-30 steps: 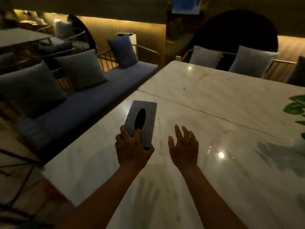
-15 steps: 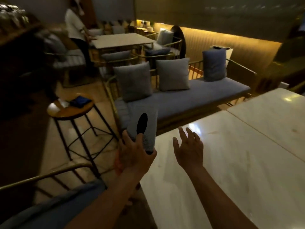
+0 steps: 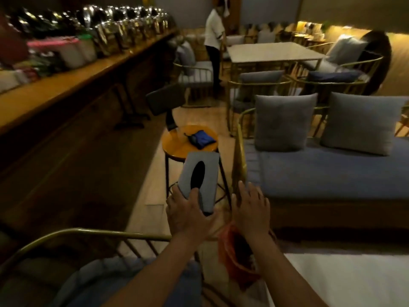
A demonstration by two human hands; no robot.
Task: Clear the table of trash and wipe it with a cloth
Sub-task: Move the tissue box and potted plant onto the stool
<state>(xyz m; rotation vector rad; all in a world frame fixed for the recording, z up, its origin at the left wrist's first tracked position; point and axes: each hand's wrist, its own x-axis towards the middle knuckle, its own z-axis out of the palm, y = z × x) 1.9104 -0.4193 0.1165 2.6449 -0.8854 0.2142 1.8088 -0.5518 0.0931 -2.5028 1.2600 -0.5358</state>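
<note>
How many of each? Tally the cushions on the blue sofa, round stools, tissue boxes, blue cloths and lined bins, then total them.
Grey cushions: 2
Round stool: 1
Tissue box: 1
Blue cloth: 1
Bin with red liner: 1
Total: 6

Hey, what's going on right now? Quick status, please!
Left hand has a grip on the grey tissue box. Right hand open, holding nothing. Red-lined bin below the hands, by the table edge. Round stool ahead.

Round stool [image 3: 177,145] bears blue cloth [image 3: 201,139] (folded).
</note>
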